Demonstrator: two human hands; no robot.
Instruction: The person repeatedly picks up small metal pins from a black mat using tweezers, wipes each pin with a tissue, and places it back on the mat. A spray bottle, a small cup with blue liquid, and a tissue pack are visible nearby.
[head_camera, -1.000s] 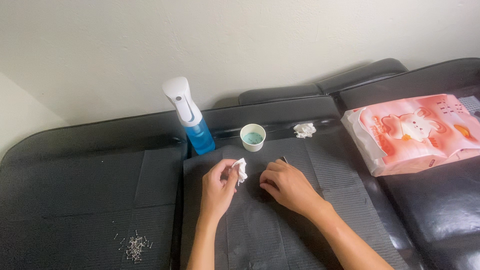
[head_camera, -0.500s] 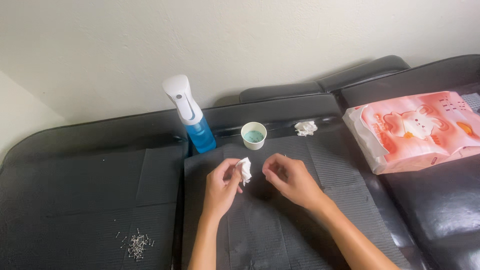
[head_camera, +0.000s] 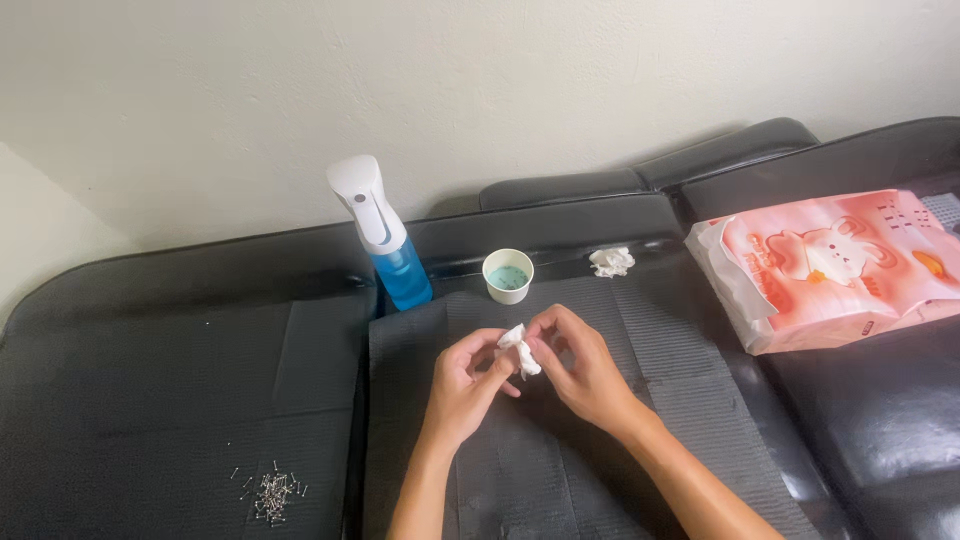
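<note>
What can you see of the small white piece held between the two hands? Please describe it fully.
The small white piece looks like soft crumpled tissue or cloth, folded unevenly. It is pinched between the fingertips of the left hand and the right hand, lifted above the grey ribbed mat, in front of the paper cup.
</note>
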